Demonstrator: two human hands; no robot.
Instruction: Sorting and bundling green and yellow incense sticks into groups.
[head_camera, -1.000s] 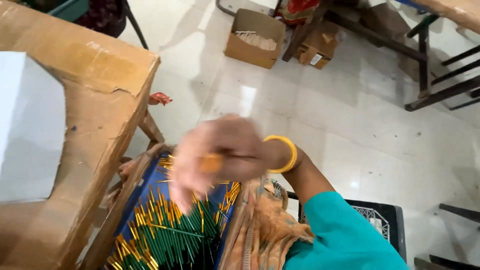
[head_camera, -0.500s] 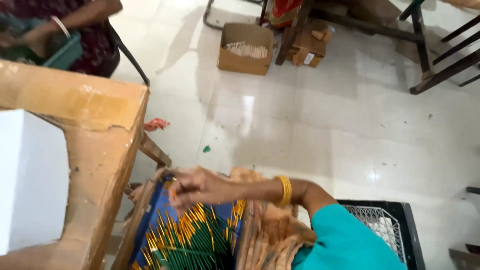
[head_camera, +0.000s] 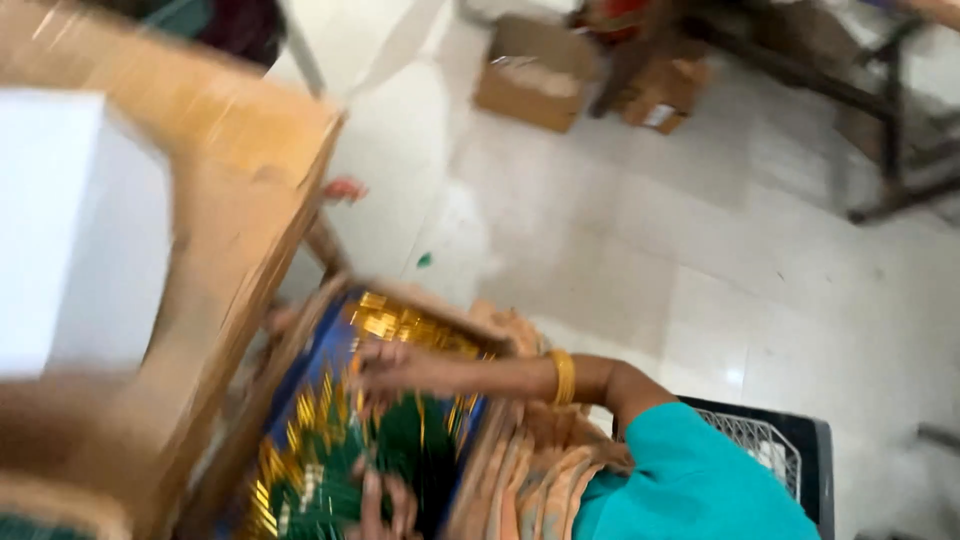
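Cardboard table looms over the blue tray of green-and-gold sticks, where her right hand spreads flat, grip unclear, left fingers resting open; I'd gather them evenly, without crushing.

The table stands at the left, and a box lies on it. Just beside the table's right edge, lower down, is a tray with many thin sticks in it. The right hand reaches from the right over the sticks in the tray. The left hand is at the bottom edge, also on the sticks. To the right of the tray lies folded cloth, and further right a crate stands on the floor. Far behind, carton boxes stand on the floor, near a bench frame at the right.
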